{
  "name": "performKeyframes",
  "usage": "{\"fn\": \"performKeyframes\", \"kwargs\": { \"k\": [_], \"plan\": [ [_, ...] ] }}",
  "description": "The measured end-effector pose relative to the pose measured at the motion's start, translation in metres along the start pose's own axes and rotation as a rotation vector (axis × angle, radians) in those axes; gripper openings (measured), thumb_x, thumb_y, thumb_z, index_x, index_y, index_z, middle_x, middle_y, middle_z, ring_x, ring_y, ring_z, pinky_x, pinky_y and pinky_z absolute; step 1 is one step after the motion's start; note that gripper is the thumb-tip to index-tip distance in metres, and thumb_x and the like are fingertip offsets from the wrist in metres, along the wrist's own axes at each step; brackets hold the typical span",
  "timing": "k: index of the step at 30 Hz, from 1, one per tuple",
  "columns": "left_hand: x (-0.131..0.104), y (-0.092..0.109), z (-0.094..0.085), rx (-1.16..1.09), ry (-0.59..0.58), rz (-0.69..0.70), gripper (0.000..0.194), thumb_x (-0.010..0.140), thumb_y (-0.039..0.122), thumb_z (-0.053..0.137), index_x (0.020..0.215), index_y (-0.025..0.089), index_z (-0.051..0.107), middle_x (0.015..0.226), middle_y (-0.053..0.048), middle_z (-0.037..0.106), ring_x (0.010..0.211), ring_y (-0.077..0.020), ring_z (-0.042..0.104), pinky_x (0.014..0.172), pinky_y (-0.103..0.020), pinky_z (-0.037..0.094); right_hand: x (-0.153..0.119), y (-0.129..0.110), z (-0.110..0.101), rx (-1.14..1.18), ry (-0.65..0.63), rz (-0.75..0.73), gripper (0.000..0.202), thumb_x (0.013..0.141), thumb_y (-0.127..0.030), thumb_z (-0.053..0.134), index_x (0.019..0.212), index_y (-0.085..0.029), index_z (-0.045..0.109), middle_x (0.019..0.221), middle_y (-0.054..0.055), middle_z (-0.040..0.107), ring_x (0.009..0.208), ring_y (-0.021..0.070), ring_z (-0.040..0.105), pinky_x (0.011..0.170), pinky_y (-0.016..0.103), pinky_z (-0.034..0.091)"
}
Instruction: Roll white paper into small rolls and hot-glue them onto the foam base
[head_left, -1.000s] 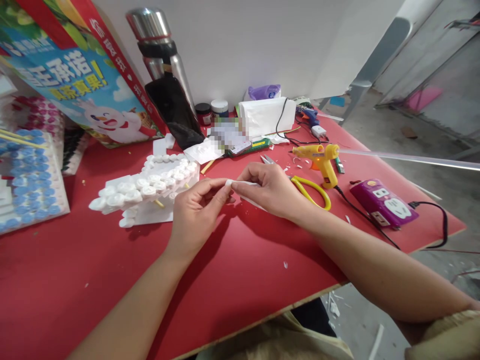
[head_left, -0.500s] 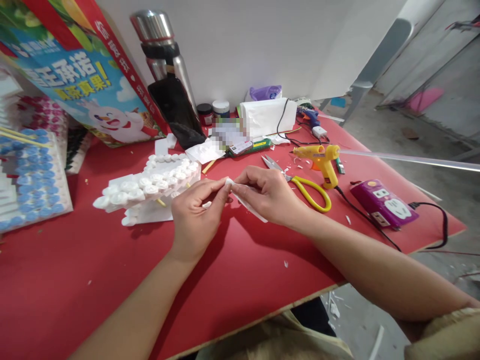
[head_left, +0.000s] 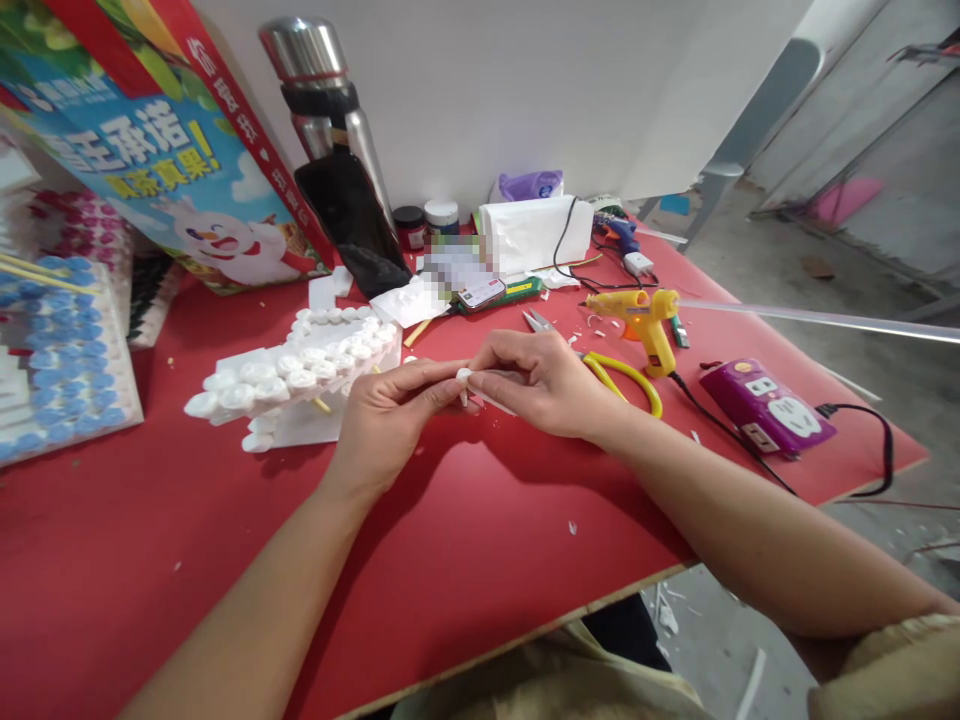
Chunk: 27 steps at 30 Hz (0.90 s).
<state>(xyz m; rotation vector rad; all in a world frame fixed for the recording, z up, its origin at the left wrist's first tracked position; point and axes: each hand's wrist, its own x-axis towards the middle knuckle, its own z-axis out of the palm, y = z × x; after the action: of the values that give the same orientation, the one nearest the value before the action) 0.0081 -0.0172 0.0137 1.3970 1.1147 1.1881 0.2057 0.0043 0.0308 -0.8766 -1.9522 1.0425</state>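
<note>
Between my two hands is a small rolled strip of white paper (head_left: 464,377), thin and soft-looking. My left hand (head_left: 394,415) pinches the rolled end between thumb and forefinger. From the other side my right hand (head_left: 536,385) is closed on the same strip, whose flat tail shows below its fingers. To the left of my left hand stands a white piece set with rows of small white rosettes (head_left: 300,370), with thin sticks under it. Yellow-handled scissors (head_left: 626,383) lie just beyond my right wrist, partly hidden by it.
A yellow glue gun (head_left: 641,318) and a purple power socket (head_left: 769,408) with cords lie at the right. A phone (head_left: 480,292), paper scraps and two jars stand behind. A steel flask (head_left: 304,50), a printed bag (head_left: 217,200) and blue rosettes (head_left: 75,350) are at the left.
Both hands have shifted slightly, with the roll a little lower and to the right. Less of the strip's tail shows, and my right hand now covers more of the scissors.
</note>
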Motion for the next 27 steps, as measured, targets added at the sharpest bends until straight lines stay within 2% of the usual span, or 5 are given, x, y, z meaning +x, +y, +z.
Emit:
{"fn": "performKeyframes", "kwargs": {
  "k": [4, 12, 17, 22, 27],
  "plan": [
    [-0.001, -0.001, 0.002, 0.018, -0.012, 0.003, 0.020, 0.086, 0.033, 0.076, 0.101, 0.022, 0.082, 0.081, -0.002, 0.079, 0.074, -0.0195, 0.075, 0.081, -0.036, 0.065, 0.002, 0.004, 0.001, 0.035, 0.004, -0.026, 0.012, 0.091, -0.018, 0.061, 0.081, -0.014, 0.066, 0.071, 0.000, 0.069, 0.058, 0.0089, 0.052, 0.058, 0.023, 0.040],
    [-0.007, 0.003, 0.011, 0.311, 0.052, 0.294, 0.017, 0.093, 0.023, 0.067, 0.102, 0.023, 0.081, 0.086, 0.000, 0.076, 0.076, -0.0129, 0.070, 0.075, -0.024, 0.056, 0.001, 0.000, 0.011, -0.039, 0.116, 0.056, 0.011, 0.086, -0.016, 0.065, 0.075, -0.015, 0.065, 0.068, 0.000, 0.068, 0.057, 0.0089, 0.055, 0.054, 0.021, 0.039],
    [-0.005, 0.006, 0.010, 0.386, 0.073, 0.324, 0.015, 0.095, 0.023, 0.064, 0.103, 0.020, 0.077, 0.082, 0.000, 0.071, 0.076, -0.0114, 0.065, 0.076, -0.024, 0.052, 0.009, 0.002, -0.006, 0.373, 0.070, 0.360, 0.030, 0.090, -0.044, 0.068, 0.080, -0.016, 0.067, 0.068, 0.003, 0.071, 0.057, 0.0140, 0.063, 0.053, 0.023, 0.046],
    [-0.004, 0.007, 0.005, 0.389, 0.081, 0.368, 0.016, 0.096, 0.024, 0.064, 0.106, 0.020, 0.075, 0.094, -0.002, 0.072, 0.080, -0.0126, 0.066, 0.083, -0.027, 0.052, 0.017, 0.012, -0.021, 0.946, -0.283, 0.712, 0.053, 0.104, -0.053, 0.033, 0.100, -0.014, 0.068, 0.085, 0.013, 0.077, 0.072, 0.0243, 0.074, 0.070, 0.038, 0.060],
    [-0.004, 0.007, 0.003, 0.428, 0.058, 0.445, 0.015, 0.096, 0.020, 0.064, 0.104, 0.022, 0.075, 0.103, -0.002, 0.074, 0.097, -0.0148, 0.068, 0.090, -0.027, 0.051, 0.017, 0.012, -0.014, 1.136, -0.515, 0.745, 0.059, 0.109, -0.037, 0.018, 0.099, -0.007, 0.068, 0.092, 0.017, 0.075, 0.081, 0.0262, 0.075, 0.081, 0.046, 0.060]
  ]
}}
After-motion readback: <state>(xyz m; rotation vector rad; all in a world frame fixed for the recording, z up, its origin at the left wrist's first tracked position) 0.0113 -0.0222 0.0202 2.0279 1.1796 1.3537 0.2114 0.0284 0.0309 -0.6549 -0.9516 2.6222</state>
